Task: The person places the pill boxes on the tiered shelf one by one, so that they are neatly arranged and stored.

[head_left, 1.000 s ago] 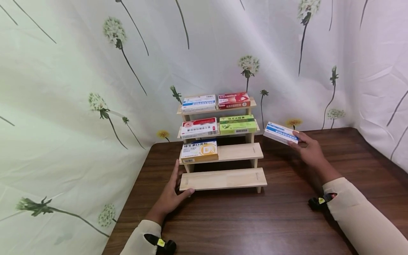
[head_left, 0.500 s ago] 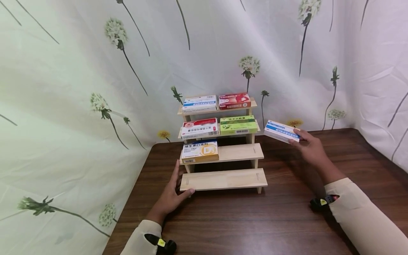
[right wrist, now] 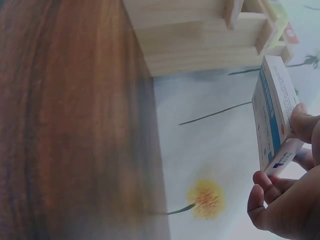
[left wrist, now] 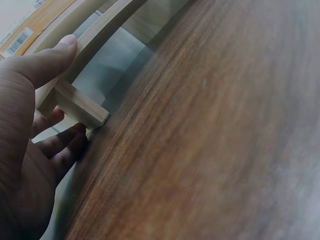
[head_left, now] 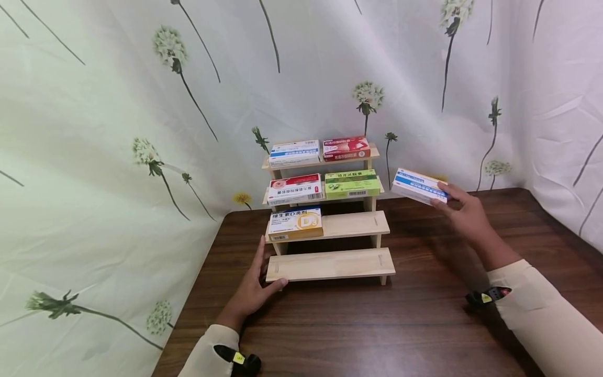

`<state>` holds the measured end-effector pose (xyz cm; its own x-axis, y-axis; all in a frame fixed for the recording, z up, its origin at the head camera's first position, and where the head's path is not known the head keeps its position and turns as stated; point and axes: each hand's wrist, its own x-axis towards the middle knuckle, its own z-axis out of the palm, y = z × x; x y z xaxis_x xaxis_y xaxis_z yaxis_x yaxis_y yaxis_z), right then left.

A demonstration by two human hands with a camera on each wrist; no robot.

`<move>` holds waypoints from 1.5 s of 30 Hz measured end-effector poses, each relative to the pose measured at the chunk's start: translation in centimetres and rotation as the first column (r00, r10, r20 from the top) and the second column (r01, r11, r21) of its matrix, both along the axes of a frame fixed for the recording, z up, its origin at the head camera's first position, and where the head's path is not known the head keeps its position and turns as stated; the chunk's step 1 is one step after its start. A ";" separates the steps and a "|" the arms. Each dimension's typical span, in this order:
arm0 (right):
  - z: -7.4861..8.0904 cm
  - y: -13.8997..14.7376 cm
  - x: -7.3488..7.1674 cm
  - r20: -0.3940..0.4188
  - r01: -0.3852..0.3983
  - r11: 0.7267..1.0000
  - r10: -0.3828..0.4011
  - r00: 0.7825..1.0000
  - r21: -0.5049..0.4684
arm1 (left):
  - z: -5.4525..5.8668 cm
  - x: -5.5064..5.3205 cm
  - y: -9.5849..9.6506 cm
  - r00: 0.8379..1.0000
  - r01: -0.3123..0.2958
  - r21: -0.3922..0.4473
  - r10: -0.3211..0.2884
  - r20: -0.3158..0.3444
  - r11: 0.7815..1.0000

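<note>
In the head view my right hand [head_left: 466,215] pinches one end of a white medicine box [head_left: 418,184] with blue stripes. The box is raised and tilted to the right of a stepped wooden rack [head_left: 332,264]. The right wrist view shows the thumb on one face of the box and other fingers behind it. My left hand [head_left: 248,297] holds the rack's lower left corner. Its thumb lies on the bottom step's front edge, and in the left wrist view curled fingers [left wrist: 70,145] reach the step's leg. On the third step down sits a vitamin D box [head_left: 295,222].
The top step bears a blue-and-white box [head_left: 294,153] and a red box [head_left: 346,148]. Below them lie a red-and-white box [head_left: 294,189] and a green box [head_left: 352,184]. A dandelion-print cloth [head_left: 306,78] hangs behind the dark wooden table [head_left: 330,324].
My right hand has moved the striped box slightly up and to the right. The left hand and the rack have stayed in place.
</note>
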<state>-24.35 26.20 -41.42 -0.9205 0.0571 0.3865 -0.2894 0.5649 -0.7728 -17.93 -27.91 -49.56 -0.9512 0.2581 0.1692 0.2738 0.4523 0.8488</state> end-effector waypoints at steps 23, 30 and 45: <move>4.3 -3.6 2.7 -0.103 -0.025 0.994 0.014 0.995 -0.111 | -0.2 -0.1 0.0 1.000 -0.004 0.002 0.004 -0.002 1.000; 5.1 -4.4 3.3 -0.057 -0.032 0.997 0.028 0.998 -0.069 | -0.2 -0.1 0.0 1.000 -0.005 -0.001 0.005 0.006 1.000; 6.3 -6.5 4.4 -0.097 -0.203 0.958 0.186 0.978 -0.201 | 0.0 0.0 0.0 1.000 0.002 0.000 -0.002 0.002 1.000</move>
<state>-19.99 19.66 -35.10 -0.8902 -0.0333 0.4543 -0.4400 0.3205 -0.8388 -17.92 -27.88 -49.54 -0.9510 0.2599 0.1676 0.2730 0.4514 0.8495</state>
